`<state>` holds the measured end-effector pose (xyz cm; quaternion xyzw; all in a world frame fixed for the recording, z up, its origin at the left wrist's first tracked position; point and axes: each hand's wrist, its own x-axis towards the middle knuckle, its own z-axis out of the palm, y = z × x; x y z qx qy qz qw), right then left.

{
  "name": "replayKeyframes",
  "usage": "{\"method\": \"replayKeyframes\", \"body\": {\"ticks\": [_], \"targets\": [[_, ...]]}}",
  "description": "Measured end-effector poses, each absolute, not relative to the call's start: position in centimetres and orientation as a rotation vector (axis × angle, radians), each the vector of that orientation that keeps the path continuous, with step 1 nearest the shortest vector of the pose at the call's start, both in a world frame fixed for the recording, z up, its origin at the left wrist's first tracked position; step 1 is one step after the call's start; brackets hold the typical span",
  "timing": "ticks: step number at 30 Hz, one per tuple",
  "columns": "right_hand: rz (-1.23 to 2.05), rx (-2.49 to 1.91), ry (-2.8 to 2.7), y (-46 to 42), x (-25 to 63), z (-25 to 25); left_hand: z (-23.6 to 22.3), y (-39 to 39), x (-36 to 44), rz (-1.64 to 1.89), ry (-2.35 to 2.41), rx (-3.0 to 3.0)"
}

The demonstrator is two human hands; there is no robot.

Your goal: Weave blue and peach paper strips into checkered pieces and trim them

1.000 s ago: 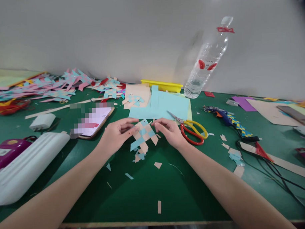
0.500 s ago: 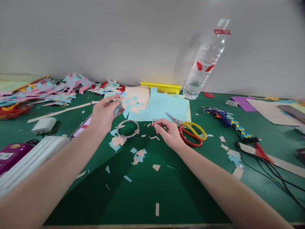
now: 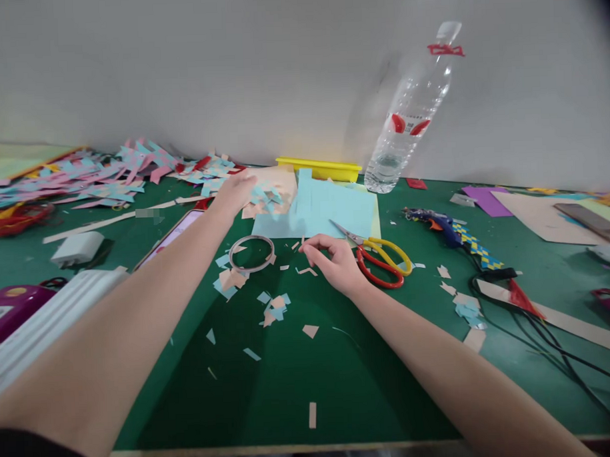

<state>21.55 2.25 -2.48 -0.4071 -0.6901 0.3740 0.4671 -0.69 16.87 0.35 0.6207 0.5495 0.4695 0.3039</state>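
Observation:
My left hand (image 3: 236,193) reaches to the peach paper sheet (image 3: 283,179) at the back. Its fingertips are beside a small blue-and-peach woven paper piece (image 3: 266,198); blur and the hand itself hide whether they grip anything. On the green table, my right hand (image 3: 331,259) rests with fingers curled and thumb close to the index finger. Whatever those fingertips hold, if anything, is too small to make out. Just right of this hand lie scissors (image 3: 381,259) with red and yellow handles, blades on light-blue paper (image 3: 334,207). A roll of clear tape (image 3: 252,268) lies between my forearms.
Paper scraps (image 3: 275,309) are scattered in front. Woven strips (image 3: 127,168) heap at back left, near a white charger (image 3: 79,248) and a phone (image 3: 175,234). A water bottle (image 3: 406,125) stands behind the scissors. Black cables (image 3: 554,340) trail at right.
My left hand has moved forward and slightly right, onto the peach sheet's edge. My right hand has stayed nearly still. The view has shifted slightly.

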Motion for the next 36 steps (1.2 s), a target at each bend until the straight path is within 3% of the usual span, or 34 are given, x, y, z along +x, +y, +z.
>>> {"method": "replayKeyframes", "body": {"ticks": [5, 10, 17, 30, 36], "targets": [[0.945, -1.007, -1.684, 2.3, 21.5, -2.3, -0.3, 14.1, -0.6, 1.164, 1.621, 1.902], [0.959, -1.003, -1.685, 2.3, 21.6, -2.1, 0.1, 9.2, -0.8, 0.791, 1.586, 2.799], [0.904, -1.042, -1.707, 2.3, 21.5, -2.4, 1.1, 5.1, -1.1, 0.321, 1.543, 2.94], [0.706, -1.202, -1.878, 2.3, 21.3, -2.8, -1.3, 2.7, -1.1, 0.389, 1.588, 3.048], [0.219, -1.204, -2.094, 2.0, 21.1, -2.6, -1.4, 2.8, -1.7, 0.422, 1.638, 3.091]]}}
